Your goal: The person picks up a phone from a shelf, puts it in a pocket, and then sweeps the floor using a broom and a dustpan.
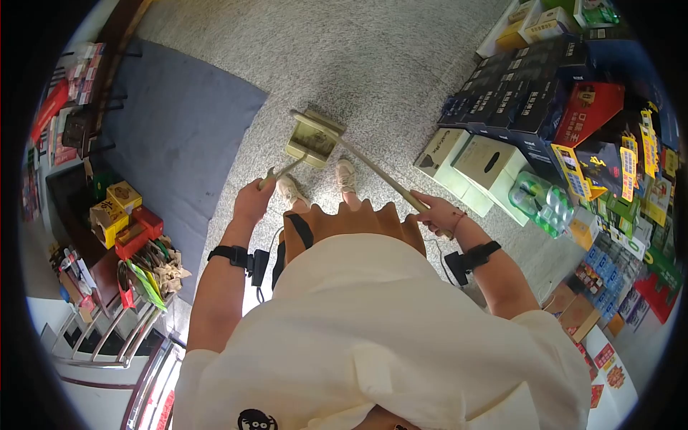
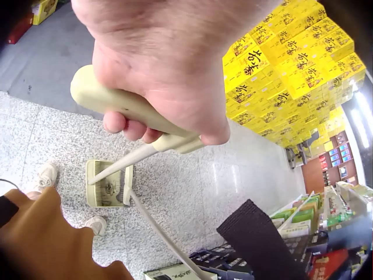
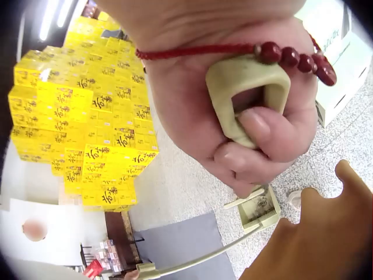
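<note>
My left hand (image 1: 252,201) grips the handle of a long-handled dustpan (image 1: 294,150). In the left wrist view its fingers curl round the pale plastic handle (image 2: 125,105), and grey debris (image 2: 111,186) shows in the toothed pan. My right hand (image 1: 436,213) holds the upper end of a broom's pole (image 1: 376,170). Seen from the right wrist, the fingers wrap that pole's looped end (image 3: 220,96). The narrow broom head (image 1: 315,123) lies across the pan's open side, close to its front edge. The pan stands on the floor just ahead of my shoes (image 1: 346,175).
A blue-grey mat (image 1: 179,107) covers the floor at left. Dark boxes (image 1: 502,100), white cartons (image 1: 487,165) and wrapped green bottles (image 1: 541,204) line the right. Yellow cartons (image 2: 291,64) are stacked high. A metal railing (image 1: 118,330) stands at lower left.
</note>
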The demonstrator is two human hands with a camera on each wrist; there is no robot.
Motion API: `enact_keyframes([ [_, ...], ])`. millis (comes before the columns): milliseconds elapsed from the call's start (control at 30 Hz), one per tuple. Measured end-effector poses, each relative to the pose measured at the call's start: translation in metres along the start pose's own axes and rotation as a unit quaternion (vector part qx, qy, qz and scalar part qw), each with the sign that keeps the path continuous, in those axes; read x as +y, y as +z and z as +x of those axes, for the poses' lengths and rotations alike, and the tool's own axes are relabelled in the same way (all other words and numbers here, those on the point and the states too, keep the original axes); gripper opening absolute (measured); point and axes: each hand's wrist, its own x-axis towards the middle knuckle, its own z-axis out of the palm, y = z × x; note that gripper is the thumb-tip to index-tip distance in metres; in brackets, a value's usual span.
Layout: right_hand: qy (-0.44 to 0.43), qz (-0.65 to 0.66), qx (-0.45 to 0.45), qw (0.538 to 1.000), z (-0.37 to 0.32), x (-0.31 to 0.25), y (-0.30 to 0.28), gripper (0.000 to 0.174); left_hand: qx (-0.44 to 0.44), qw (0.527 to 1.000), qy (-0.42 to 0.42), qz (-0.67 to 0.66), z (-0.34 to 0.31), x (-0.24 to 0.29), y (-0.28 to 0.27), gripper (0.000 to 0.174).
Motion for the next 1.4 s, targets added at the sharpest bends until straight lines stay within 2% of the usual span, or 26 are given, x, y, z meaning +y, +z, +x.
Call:
enact_keyframes([
  [100,0.011,0.046,-0.006,0.999,-0.017,0.010,-0.013,0.071,0.000,1.000,0.002,-0.007,0.000,-0.002,0.001,0.049],
  [167,-0.012,-0.005,0.084,0.996,-0.027,0.019,-0.020,0.070,-0.005,1.000,-0.007,-0.014,-0.005,0.001,-0.001,0.050],
  [233,0.014,-0.012,0.137,0.990,-0.026,0.029,-0.028,0.070,-0.013,0.999,-0.025,-0.017,-0.012,0.001,-0.002,0.051],
  [333,0.008,0.029,0.177,0.984,-0.011,0.045,-0.031,0.073,0.000,1.000,-0.016,0.006,-0.017,-0.012,-0.001,0.051],
  [400,0.041,0.099,0.210,0.972,0.004,0.054,-0.027,0.075,0.001,1.000,-0.020,0.012,-0.023,-0.020,-0.005,0.051],
  [567,0.052,0.141,0.146,0.978,0.013,0.077,0.001,0.076,0.007,1.000,-0.020,0.015,-0.033,-0.049,-0.008,0.050],
  [733,0.070,0.176,0.074,0.979,-0.006,0.064,0.026,0.078,-0.001,0.997,-0.069,-0.026,-0.052,-0.059,-0.009,0.048],
  [833,0.059,0.170,0.054,0.982,-0.016,0.061,0.036,0.075,0.002,0.997,-0.062,-0.053,-0.055,-0.070,-0.007,0.049],
  [967,0.037,0.146,0.066,0.986,-0.029,0.069,0.042,0.072,0.016,0.996,-0.058,-0.065,-0.059,-0.089,-0.006,0.049],
  [1200,0.023,0.132,0.214,0.968,-0.021,0.104,0.066,0.075,0.014,0.997,-0.043,-0.067,-0.085,-0.141,-0.011,0.049],
  [1300,-0.008,0.224,0.157,0.962,0.022,0.109,0.074,0.060,0.023,0.995,-0.055,-0.082,-0.099,-0.171,-0.014,0.049],
  [1400,0.018,0.274,0.128,0.953,0.051,0.085,0.119,0.053,0.031,0.993,-0.066,-0.094,-0.112,-0.209,-0.014,0.049],
])
